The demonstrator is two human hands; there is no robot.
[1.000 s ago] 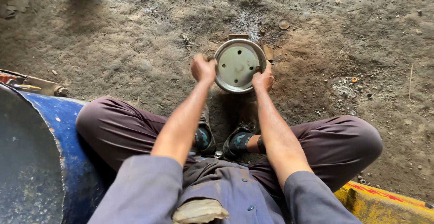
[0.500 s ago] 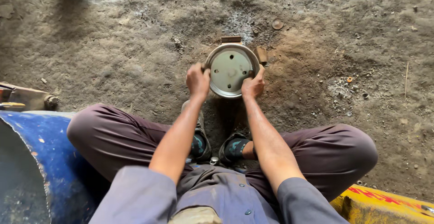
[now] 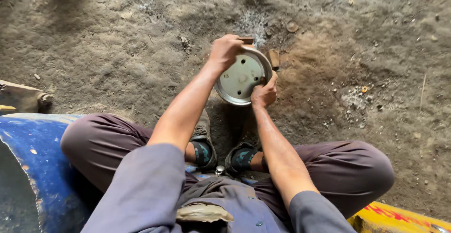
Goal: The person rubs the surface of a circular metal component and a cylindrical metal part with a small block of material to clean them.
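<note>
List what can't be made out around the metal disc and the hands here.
- Head view: far side of the metal disc faces away.
- Top rim: covered by the left hand.
- Lower right rim: covered by the right hand.
- Blue drum: cut off by the left edge.

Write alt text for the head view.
A seated person's left hand and right hand grip the rim of a round metal disc, tilted over a dusty floor, feet below it, blue drum at left.
</note>
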